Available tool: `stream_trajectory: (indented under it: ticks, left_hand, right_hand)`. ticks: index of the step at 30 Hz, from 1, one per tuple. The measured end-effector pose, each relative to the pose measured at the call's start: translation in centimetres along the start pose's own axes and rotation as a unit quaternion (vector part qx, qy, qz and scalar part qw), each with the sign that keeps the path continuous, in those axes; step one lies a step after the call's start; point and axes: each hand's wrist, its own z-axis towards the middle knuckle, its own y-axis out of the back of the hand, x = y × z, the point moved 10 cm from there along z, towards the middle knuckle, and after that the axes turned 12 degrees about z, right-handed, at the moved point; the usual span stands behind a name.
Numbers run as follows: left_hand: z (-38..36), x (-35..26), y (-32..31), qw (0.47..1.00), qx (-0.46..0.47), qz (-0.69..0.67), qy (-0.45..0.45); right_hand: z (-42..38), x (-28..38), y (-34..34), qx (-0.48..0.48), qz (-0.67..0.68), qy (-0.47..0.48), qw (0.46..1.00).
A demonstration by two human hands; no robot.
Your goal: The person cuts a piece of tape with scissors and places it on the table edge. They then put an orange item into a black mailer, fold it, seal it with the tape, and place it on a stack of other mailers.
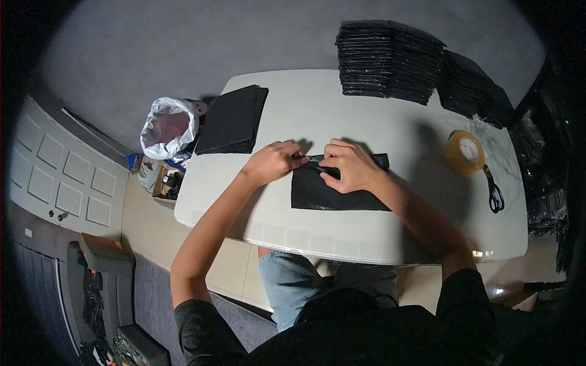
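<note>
From my remote seat I look down on a white table [366, 232], and everything I describe sits relative to it. Near the middle of the table, toward the person's edge, lies a flat black bag [323, 194]. Both hands are on its far edge. The left hand [276, 160] is curled, fingertips pinching the bag's upper left corner where a folded flap runs along the top. The right hand [351, 166] presses down on the same upper edge, fingers bent and closed over the black film just beside the left hand (the two hands nearly touch, though I cannot tell whether they actually do).

At the table's far left corner rests a low pile of black sheets [232, 120], overhanging the edge slightly. At the far right corner stands a tall stack of black bags [390, 58], with a second dark heap [473, 88] beside it spilling toward the right edge. Along the table's right side lies a roll of yellowish tape [465, 152], and just nearer the person, a pair of scissors [494, 194] with black handles.

Off the table's left side, on the floor, sits a white plastic sack [168, 127] with its mouth open, and a small box of clutter [168, 182] below it.
</note>
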Motion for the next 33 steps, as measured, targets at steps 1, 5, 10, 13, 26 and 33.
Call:
stream_trajectory:
  ticks: [1,5,10,13,26,33]
  left_hand:
    - [0.0,0.1,0.0,1.0,-0.001,-0.004,0.003]
    - [-0.4,-0.6,0.6,0.999,0.017,0.033,-0.027]
    - [-1.8,-0.2,0.7,0.997,0.053,0.039,-0.026]
    - [-2.0,-0.6,0.7,0.996,0.081,0.043,-0.02]
    - [-1.6,-0.8,0.5,0.987,0.14,0.074,-0.01]
    - [-2.8,-0.6,0.7,0.99,0.122,0.074,0.0]
  right_hand:
    - [0.0,0.0,0.0,0.0,0.001,0.002,1.0]
    - [-0.2,-0.4,-0.6,0.005,0.019,0.012,1.0]
    - [-0.3,-1.1,-0.7,0.058,0.044,-0.044,0.996]
    - [-0.9,-0.4,-0.9,0.062,0.024,-0.043,0.997]
    - [-3.1,1.0,-1.5,0.124,-0.061,-0.078,0.987]
    - [-3.6,1.3,-1.7,0.13,-0.096,-0.06,0.985]
